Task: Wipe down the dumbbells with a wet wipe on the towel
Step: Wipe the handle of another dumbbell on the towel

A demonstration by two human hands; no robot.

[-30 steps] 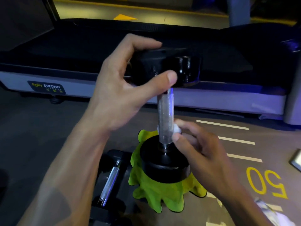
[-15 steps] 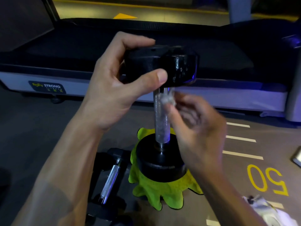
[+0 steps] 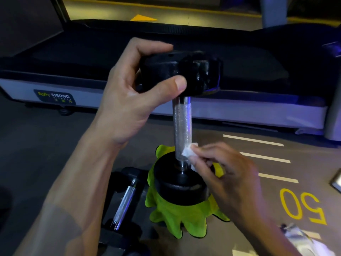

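Beside the towel [image 3: 177,222], second dumbbell [image 3: 123,206]; treadmill [image 3: 258,111] behind.

A dumbbell [image 3: 181,126] stands upright on the towel [image 3: 177,217], its lower head on the cloth. The left hand [image 3: 129,100] holds the upper head; the right hand [image 3: 227,174] presses a wipe [image 3: 189,151] to the right side of the handle, just above the lower head. A second dumbbell [image 3: 125,206] lies on the floor just left of the towel, perhaps touching it. A treadmill [image 3: 239,111] runs across behind. A packet [image 3: 302,239] lies well right of the towel.
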